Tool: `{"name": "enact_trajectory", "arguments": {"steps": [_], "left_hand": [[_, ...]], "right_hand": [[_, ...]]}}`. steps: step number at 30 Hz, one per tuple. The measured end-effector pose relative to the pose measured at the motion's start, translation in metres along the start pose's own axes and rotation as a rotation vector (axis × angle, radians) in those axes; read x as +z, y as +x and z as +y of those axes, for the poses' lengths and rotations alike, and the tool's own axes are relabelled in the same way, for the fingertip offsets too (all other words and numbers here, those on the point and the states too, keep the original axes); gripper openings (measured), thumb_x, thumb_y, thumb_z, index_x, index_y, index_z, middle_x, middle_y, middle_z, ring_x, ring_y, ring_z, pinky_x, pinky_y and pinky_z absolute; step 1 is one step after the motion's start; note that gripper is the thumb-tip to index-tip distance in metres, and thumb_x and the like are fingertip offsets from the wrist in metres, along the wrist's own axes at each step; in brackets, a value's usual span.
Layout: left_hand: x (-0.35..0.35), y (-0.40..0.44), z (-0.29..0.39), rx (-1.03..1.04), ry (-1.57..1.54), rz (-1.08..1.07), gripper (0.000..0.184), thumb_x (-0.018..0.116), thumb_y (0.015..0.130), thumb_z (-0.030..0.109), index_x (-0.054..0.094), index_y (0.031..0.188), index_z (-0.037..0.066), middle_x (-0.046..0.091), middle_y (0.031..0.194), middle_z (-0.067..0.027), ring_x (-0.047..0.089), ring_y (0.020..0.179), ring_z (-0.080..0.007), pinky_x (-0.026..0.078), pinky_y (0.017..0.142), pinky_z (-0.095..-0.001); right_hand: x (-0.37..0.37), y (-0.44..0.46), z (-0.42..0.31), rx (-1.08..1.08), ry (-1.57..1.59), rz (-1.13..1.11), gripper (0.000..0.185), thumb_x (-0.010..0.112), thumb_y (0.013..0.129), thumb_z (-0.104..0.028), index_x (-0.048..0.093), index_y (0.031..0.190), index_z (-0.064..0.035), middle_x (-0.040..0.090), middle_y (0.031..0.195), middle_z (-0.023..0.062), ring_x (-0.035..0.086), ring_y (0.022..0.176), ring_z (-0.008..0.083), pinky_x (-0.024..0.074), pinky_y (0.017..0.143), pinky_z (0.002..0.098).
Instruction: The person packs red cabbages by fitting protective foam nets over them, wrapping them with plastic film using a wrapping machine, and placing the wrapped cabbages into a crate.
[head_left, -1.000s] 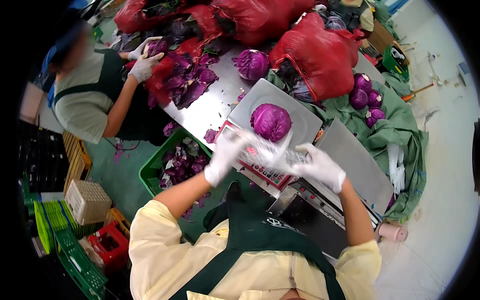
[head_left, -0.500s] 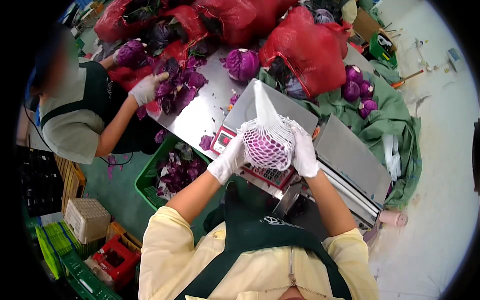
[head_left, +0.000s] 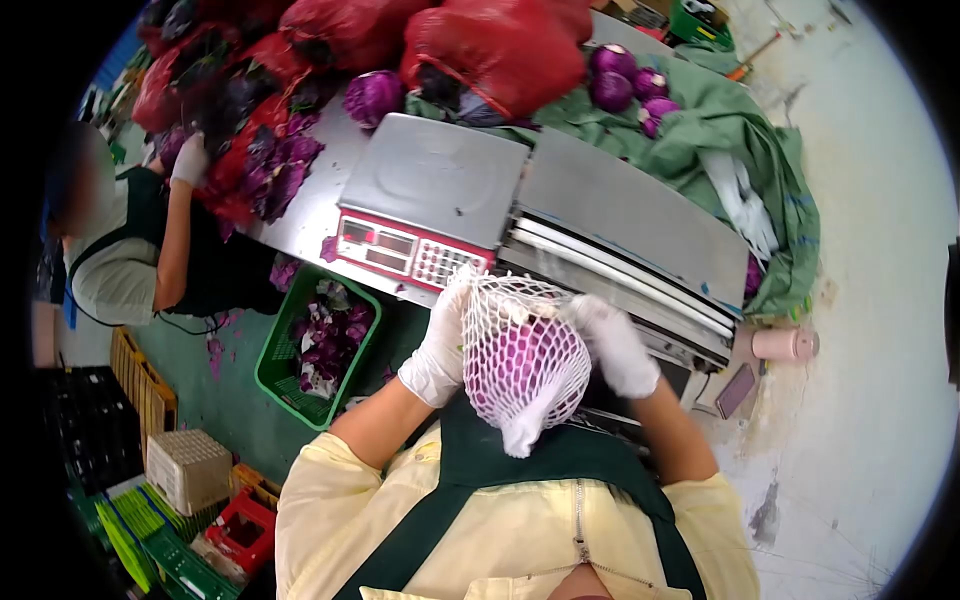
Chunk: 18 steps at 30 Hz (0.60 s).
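Netted cabbage: one cabbage (head_left: 530, 345) sits inside one white net (head_left: 500, 392), held between your hands just in front of your apron (head_left: 600, 466); its pale stem end shows near the upper edge, and the net's gathered white tail hangs toward you.
Left hand: your gloved left hand (head_left: 438, 348) is beside the net, fingers curled closed on its upper left edge, forearm reaching up and inward.
Right hand: your gloved right hand (head_left: 615, 348) is bent in at the net's upper right side, fingers partly curled; blur means you cannot tell how firmly they grip.
Loose cabbages: one on the worktop (head_left: 333, 172) beyond the scale, and at least four small cabbages (head_left: 611, 92) grouped on the green cloth (head_left: 785, 215).
Machines: one scale (head_left: 430, 180), ahead of your left hand, and one sealer (head_left: 630, 200) to its right; your hands and the net hide part of the sealer's near side.
Sacks: at least three red sacks (head_left: 500, 50) along the far side.
Basket: one green basket (head_left: 348, 374) of purple leaves (head_left: 330, 340), on the floor to your left.
Right end: one pink bottle (head_left: 785, 345) and one phone (head_left: 735, 391) near the sealer.
Co-worker: one person (head_left: 120, 265) at far left, one gloved hand among the sacks.
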<state>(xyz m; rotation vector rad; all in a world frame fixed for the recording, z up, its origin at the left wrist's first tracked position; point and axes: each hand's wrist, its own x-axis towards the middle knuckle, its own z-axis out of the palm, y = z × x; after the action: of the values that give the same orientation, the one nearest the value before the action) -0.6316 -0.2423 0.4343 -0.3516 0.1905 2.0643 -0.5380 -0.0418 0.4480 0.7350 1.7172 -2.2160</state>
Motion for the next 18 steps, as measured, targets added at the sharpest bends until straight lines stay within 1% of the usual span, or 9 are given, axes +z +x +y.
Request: {"name": "enact_trajectory", "arguments": {"steps": [1, 3, 4, 9, 11, 12, 13, 15, 18], "left_hand": [[-0.011, 0.009, -0.016, 0.119, 0.045, 0.021, 0.041, 0.053, 0.091, 0.035, 0.060, 0.110, -0.002, 0.065, 0.102, -0.0218, 0.064, 0.096, -0.0329, 0.051, 0.091, -0.0455], [-0.007, 0.034, -0.044, 0.115, 0.115, -0.385, 0.043, 0.058, 0.081, 0.028, 0.057, 0.115, 0.002, 0.063, 0.103, -0.0164, 0.062, 0.097, -0.0306, 0.050, 0.092, -0.0442], [0.020, 0.029, -0.064, 0.169, 0.132, -0.072, 0.041, 0.060, 0.079, 0.022, 0.056, 0.114, 0.003, 0.061, 0.101, -0.0137, 0.061, 0.095, -0.0275, 0.049, 0.091, -0.0418], [0.058, 0.038, -0.113, 1.034, 0.877, 0.087, 0.031, 0.047, 0.097, 0.018, 0.052, 0.123, 0.002, 0.054, 0.121, -0.0104, 0.051, 0.112, -0.0159, 0.036, 0.102, -0.0303], [0.065, 0.068, -0.104, 0.839, 1.290, -0.107, 0.036, 0.046, 0.098, 0.020, 0.051, 0.128, 0.000, 0.054, 0.126, -0.0096, 0.049, 0.117, -0.0167, 0.034, 0.105, -0.0298], [0.085, 0.086, -0.114, 0.568, 1.007, -0.111, 0.038, 0.049, 0.098, 0.020, 0.051, 0.130, -0.001, 0.054, 0.129, -0.0093, 0.046, 0.122, -0.0170, 0.031, 0.107, -0.0294], [0.095, 0.106, -0.125, 0.661, 1.089, -0.055, 0.037, 0.053, 0.097, 0.017, 0.052, 0.128, -0.002, 0.057, 0.123, -0.0102, 0.050, 0.117, -0.0166, 0.037, 0.104, -0.0291], [0.096, 0.170, -0.107, 0.535, 0.836, -0.023, 0.030, 0.059, 0.093, 0.014, 0.056, 0.121, 0.000, 0.062, 0.109, -0.0073, 0.059, 0.095, -0.0120, 0.049, 0.083, -0.0246], [0.085, 0.240, -0.095, 0.572, 0.963, 0.030, 0.028, 0.061, 0.092, 0.017, 0.062, 0.114, -0.001, 0.064, 0.103, -0.0064, 0.059, 0.092, -0.0116, 0.048, 0.082, -0.0247]], "right_hand": [[-0.003, -0.017, 0.015, -0.075, -0.084, 0.112, 0.034, 0.047, 0.100, -0.032, 0.062, 0.111, -0.0043, 0.066, 0.099, 0.0053, 0.061, 0.092, 0.0164, 0.0482, 0.087, 0.0296], [-0.012, -0.057, 0.011, 0.199, 0.686, 0.012, 0.041, 0.044, 0.099, -0.035, 0.057, 0.125, -0.0060, 0.064, 0.117, 0.0094, 0.059, 0.106, 0.0203, 0.0451, 0.097, 0.0344], [-0.017, -0.072, 0.014, 0.182, 0.686, -0.021, 0.046, 0.042, 0.099, -0.040, 0.055, 0.127, -0.0056, 0.063, 0.119, 0.0097, 0.059, 0.107, 0.0210, 0.0456, 0.097, 0.0364], [-0.063, -0.082, -0.009, -0.076, 0.826, -0.071, 0.051, 0.041, 0.097, -0.043, 0.053, 0.129, -0.0044, 0.060, 0.124, 0.0115, 0.058, 0.111, 0.0234, 0.0439, 0.101, 0.0390], [-0.091, -0.053, -0.030, -0.164, 0.862, -0.116, 0.054, 0.042, 0.096, -0.044, 0.052, 0.129, -0.0027, 0.059, 0.125, 0.0128, 0.057, 0.112, 0.0242, 0.0426, 0.102, 0.0399], [-0.097, -0.041, -0.046, -0.209, 0.803, -0.121, 0.052, 0.042, 0.096, -0.045, 0.054, 0.125, -0.0032, 0.062, 0.119, 0.0117, 0.059, 0.109, 0.0246, 0.0436, 0.100, 0.0407], [-0.116, -0.013, -0.047, -0.351, 0.667, -0.160, 0.050, 0.044, 0.096, -0.045, 0.055, 0.122, -0.0043, 0.064, 0.113, 0.0104, 0.061, 0.104, 0.0227, 0.0471, 0.094, 0.0412], [-0.127, 0.016, -0.077, -0.210, 0.620, 0.150, 0.042, 0.047, 0.096, -0.040, 0.057, 0.120, -0.0066, 0.065, 0.109, 0.0083, 0.062, 0.097, 0.0176, 0.0519, 0.083, 0.0381], [-0.174, 0.096, -0.057, -0.422, 0.659, 0.277, 0.030, 0.045, 0.098, -0.025, 0.062, 0.110, -0.0032, 0.068, 0.103, 0.0071, 0.065, 0.090, 0.0208, 0.0517, 0.086, 0.0356]]}}
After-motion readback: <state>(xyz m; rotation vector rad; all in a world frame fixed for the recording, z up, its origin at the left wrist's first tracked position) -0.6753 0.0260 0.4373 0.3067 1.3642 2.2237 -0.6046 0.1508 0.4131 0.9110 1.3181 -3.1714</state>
